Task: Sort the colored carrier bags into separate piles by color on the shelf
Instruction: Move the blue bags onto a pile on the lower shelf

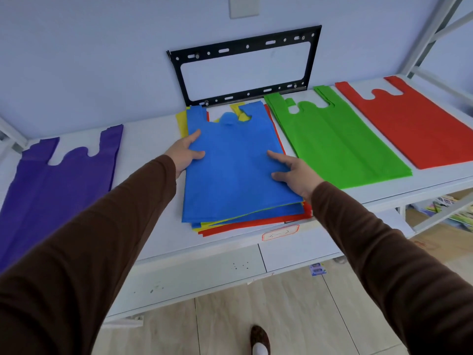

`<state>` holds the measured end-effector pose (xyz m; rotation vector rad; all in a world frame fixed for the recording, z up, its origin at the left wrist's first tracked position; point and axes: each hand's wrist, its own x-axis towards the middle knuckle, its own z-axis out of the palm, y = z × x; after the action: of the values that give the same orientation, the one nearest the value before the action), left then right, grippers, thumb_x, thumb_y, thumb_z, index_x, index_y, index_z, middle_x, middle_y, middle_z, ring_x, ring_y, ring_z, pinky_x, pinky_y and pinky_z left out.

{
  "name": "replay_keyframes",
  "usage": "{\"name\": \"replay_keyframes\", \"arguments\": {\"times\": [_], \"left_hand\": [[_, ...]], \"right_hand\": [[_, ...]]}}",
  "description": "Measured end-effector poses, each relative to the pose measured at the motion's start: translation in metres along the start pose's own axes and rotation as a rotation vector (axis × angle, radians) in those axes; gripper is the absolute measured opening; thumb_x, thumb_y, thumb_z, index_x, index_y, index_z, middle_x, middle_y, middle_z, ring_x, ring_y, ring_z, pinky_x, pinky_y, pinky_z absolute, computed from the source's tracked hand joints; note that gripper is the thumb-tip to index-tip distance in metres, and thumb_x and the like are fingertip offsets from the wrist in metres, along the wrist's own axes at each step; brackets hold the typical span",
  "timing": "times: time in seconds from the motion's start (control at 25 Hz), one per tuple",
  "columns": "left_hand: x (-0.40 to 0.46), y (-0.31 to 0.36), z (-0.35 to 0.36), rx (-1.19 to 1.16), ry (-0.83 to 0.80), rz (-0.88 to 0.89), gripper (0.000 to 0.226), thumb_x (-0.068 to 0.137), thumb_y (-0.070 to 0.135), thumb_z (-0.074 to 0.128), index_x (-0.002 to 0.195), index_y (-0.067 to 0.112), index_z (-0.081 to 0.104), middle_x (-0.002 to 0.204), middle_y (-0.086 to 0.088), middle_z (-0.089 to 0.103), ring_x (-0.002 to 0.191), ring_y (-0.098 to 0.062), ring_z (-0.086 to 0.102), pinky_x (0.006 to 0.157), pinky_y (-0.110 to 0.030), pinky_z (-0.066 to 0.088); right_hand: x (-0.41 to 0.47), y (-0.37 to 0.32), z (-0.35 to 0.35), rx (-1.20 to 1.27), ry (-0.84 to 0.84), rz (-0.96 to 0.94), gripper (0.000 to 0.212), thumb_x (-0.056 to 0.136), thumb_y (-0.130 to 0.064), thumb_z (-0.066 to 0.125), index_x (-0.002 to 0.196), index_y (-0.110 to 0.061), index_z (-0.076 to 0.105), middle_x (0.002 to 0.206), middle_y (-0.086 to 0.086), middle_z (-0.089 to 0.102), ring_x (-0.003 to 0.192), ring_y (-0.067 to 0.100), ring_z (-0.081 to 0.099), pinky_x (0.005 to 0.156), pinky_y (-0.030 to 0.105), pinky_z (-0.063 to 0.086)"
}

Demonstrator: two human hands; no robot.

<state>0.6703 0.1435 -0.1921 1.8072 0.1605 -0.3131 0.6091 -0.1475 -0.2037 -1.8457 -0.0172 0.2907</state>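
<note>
A mixed stack of carrier bags lies in the middle of the white shelf (153,226), with a blue bag (235,175) on top and yellow and red edges (245,225) showing beneath. My left hand (185,153) grips the blue bag's left edge, thumb on top. My right hand (294,175) rests on its right side, fingers spread over the fabric. A purple pile (58,188) lies at the left. A green pile (337,147) lies right of the stack, and a red pile (414,124) at the far right.
A black metal wall bracket (245,65) hangs behind the stack. White shelf uprights (430,34) rise at the right. A red-bordered label (280,233) sits on the shelf's front edge. Below are a lower shelf, wood floor and my foot (259,340).
</note>
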Motion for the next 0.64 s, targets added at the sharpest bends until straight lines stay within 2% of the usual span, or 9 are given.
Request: {"name": "replay_keyframes", "arguments": {"times": [0.12, 0.28, 0.36, 0.48, 0.64], "left_hand": [[-0.034, 0.022, -0.019, -0.008, 0.021, 0.131, 0.073, 0.092, -0.003, 0.055, 0.152, 0.022, 0.024, 0.148, 0.0, 0.043, 0.124, -0.02, 0.053, 0.105, -0.036, 0.044], [-0.13, 0.017, -0.056, -0.039, 0.026, 0.28, 0.075, 0.093, -0.002, 0.055, 0.153, 0.027, 0.02, 0.143, 0.009, 0.043, 0.121, -0.01, 0.054, 0.098, -0.027, 0.048], [-0.186, -0.01, -0.075, -0.015, 0.03, 0.329, 0.076, 0.093, 0.0, 0.056, 0.152, 0.031, 0.02, 0.145, 0.012, 0.043, 0.121, -0.009, 0.055, 0.099, -0.03, 0.049], [-0.272, -0.066, -0.098, -0.016, 0.026, 0.344, 0.076, 0.093, -0.002, 0.054, 0.153, 0.032, 0.02, 0.14, 0.018, 0.041, 0.116, -0.002, 0.056, 0.098, -0.029, 0.049], [-0.36, -0.158, -0.123, -0.004, 0.028, 0.326, 0.077, 0.092, -0.002, 0.054, 0.152, 0.034, 0.021, 0.151, 0.016, 0.032, 0.135, -0.011, 0.043, 0.111, -0.04, 0.039]], "right_hand": [[-0.034, -0.029, 0.013, 0.09, 0.059, -0.092, 0.058, 0.089, 0.009, 0.057, 0.141, -0.013, 0.047, 0.139, 0.002, 0.051, 0.11, 0.015, 0.056, 0.082, 0.012, 0.053], [-0.113, -0.044, 0.06, 0.199, 0.062, -0.193, 0.058, 0.089, 0.008, 0.056, 0.141, -0.018, 0.049, 0.135, -0.003, 0.056, 0.106, 0.01, 0.061, 0.087, 0.018, 0.054], [-0.162, -0.036, 0.098, 0.163, 0.06, -0.236, 0.058, 0.089, 0.006, 0.057, 0.141, -0.02, 0.049, 0.138, -0.007, 0.053, 0.111, 0.007, 0.06, 0.092, 0.019, 0.052], [-0.239, -0.007, 0.165, 0.156, 0.05, -0.219, 0.059, 0.089, 0.002, 0.059, 0.14, -0.026, 0.05, 0.144, -0.008, 0.05, 0.124, 0.011, 0.055, 0.103, 0.032, 0.048], [-0.33, 0.031, 0.239, 0.153, 0.022, -0.116, 0.058, 0.091, -0.003, 0.06, 0.138, -0.035, 0.051, 0.142, -0.012, 0.051, 0.121, 0.008, 0.058, 0.099, 0.029, 0.05]]}}
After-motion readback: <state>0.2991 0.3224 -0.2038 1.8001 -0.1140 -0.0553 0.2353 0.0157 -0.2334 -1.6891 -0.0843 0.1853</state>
